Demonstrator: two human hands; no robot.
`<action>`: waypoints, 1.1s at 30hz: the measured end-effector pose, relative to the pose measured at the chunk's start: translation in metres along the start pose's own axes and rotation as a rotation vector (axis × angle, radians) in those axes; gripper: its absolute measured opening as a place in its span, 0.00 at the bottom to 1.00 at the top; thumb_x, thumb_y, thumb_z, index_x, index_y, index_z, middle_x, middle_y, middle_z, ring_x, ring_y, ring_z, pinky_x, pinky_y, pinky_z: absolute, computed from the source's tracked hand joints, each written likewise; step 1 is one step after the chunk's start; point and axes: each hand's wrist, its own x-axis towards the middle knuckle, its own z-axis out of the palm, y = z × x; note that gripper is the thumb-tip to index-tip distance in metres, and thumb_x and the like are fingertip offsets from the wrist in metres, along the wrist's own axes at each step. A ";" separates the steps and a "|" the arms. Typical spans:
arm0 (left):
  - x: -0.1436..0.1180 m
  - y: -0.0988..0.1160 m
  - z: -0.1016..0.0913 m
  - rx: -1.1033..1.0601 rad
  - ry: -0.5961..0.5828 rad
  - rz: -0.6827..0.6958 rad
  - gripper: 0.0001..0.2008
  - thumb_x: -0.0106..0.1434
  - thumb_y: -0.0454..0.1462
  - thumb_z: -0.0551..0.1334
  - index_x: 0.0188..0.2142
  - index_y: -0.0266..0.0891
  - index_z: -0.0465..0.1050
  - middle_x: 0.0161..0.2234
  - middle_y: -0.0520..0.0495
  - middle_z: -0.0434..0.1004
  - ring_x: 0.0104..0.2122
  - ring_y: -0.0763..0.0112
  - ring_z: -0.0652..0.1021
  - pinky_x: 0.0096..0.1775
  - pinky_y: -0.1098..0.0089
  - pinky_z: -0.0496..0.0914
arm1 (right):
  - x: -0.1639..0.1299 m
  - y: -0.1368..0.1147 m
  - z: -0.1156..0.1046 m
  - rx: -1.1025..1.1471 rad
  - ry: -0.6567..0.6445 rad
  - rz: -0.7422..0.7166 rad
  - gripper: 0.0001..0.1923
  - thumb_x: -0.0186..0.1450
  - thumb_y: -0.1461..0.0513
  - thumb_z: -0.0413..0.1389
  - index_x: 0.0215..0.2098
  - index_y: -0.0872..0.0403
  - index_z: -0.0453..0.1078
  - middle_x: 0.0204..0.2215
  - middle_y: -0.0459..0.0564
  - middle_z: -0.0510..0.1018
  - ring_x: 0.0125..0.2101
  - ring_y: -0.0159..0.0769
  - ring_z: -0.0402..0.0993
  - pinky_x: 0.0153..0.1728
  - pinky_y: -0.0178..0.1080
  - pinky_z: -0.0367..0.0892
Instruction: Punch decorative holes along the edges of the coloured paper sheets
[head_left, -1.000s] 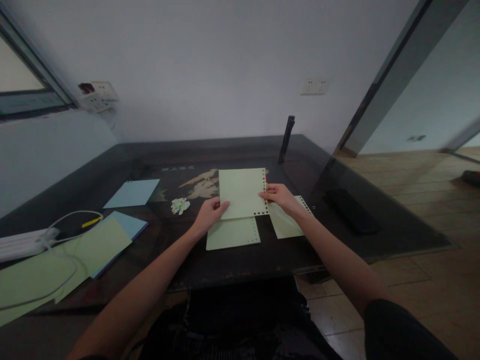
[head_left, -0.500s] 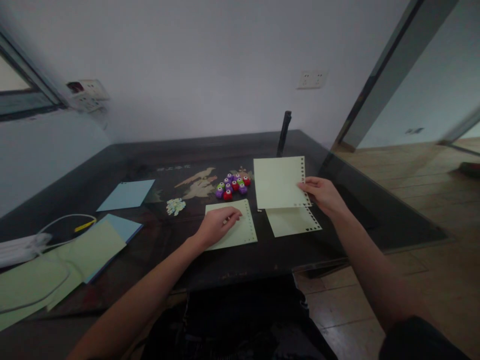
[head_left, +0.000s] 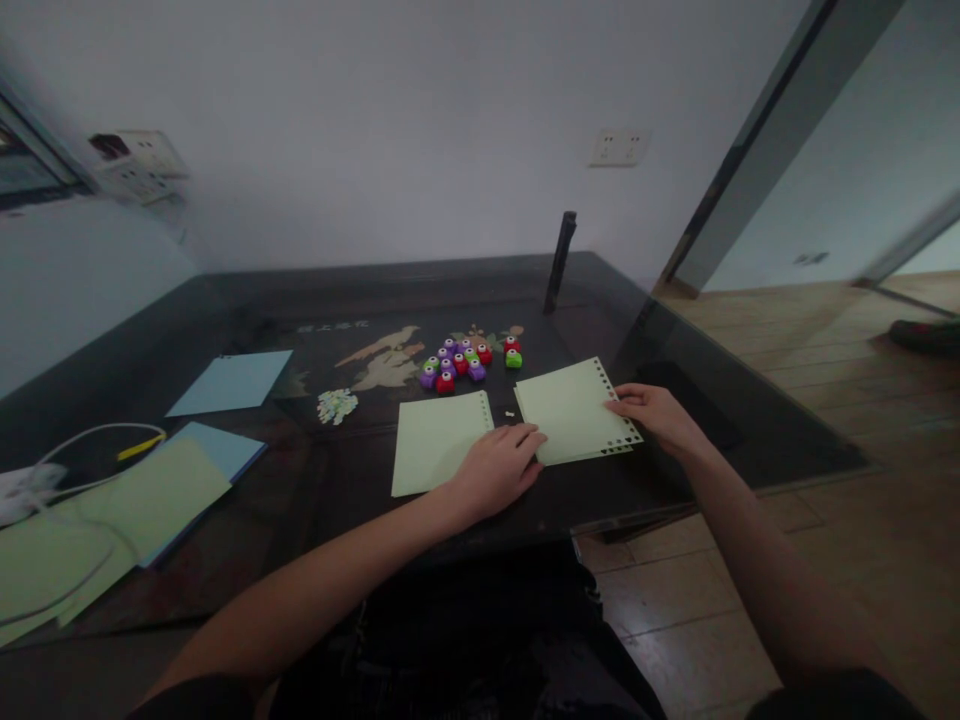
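My right hand (head_left: 660, 415) pinches the right edge of a pale green sheet of paper (head_left: 566, 405), which has punched holes along its right and lower right edges. That sheet lies nearly flat over another one, whose edges peek out below and at the right. My left hand (head_left: 501, 468) rests with its fingers stretched forward, the tips at the sheet's lower left edge. Under its wrist side is a second pale green sheet (head_left: 435, 440), with holes down its right side. Small craft punches (head_left: 459, 364) in purple, red and green cluster behind the sheets.
A heap of tiny paper cutouts (head_left: 337, 406) lies left of the punches. Blue paper (head_left: 232, 383), more green sheets (head_left: 172, 500) and a white cable (head_left: 82, 440) with a yellow tag are at the left. A black upright post (head_left: 560, 262) stands at the back.
My right hand has lowered the raised sheet onto the one beneath, uncovering a red and a green punch. My left hand has moved right, from the left sheet to the right sheet's edge.
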 end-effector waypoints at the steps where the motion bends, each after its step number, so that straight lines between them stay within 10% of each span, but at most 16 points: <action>1: 0.000 0.001 0.002 0.009 -0.008 -0.001 0.17 0.64 0.37 0.56 0.52 0.36 0.66 0.54 0.39 0.69 0.49 0.59 0.73 0.50 0.60 0.68 | 0.001 0.001 0.000 -0.010 -0.012 0.003 0.18 0.43 0.56 0.67 0.30 0.56 0.73 0.23 0.50 0.80 0.21 0.35 0.73 0.22 0.36 0.66; 19: -0.005 -0.006 0.013 0.112 -0.034 0.086 0.17 0.66 0.40 0.54 0.53 0.40 0.68 0.56 0.42 0.69 0.56 0.62 0.69 0.57 0.59 0.63 | 0.007 0.006 0.002 -0.180 -0.089 -0.022 0.18 0.47 0.57 0.64 0.34 0.57 0.71 0.20 0.48 0.77 0.20 0.35 0.71 0.21 0.35 0.63; 33: -0.006 -0.004 0.011 0.102 -0.035 0.096 0.17 0.66 0.39 0.53 0.53 0.38 0.68 0.56 0.40 0.69 0.57 0.59 0.68 0.56 0.58 0.64 | 0.003 0.016 0.008 -0.456 0.145 -0.278 0.21 0.52 0.59 0.59 0.43 0.57 0.72 0.25 0.49 0.76 0.25 0.35 0.70 0.27 0.37 0.66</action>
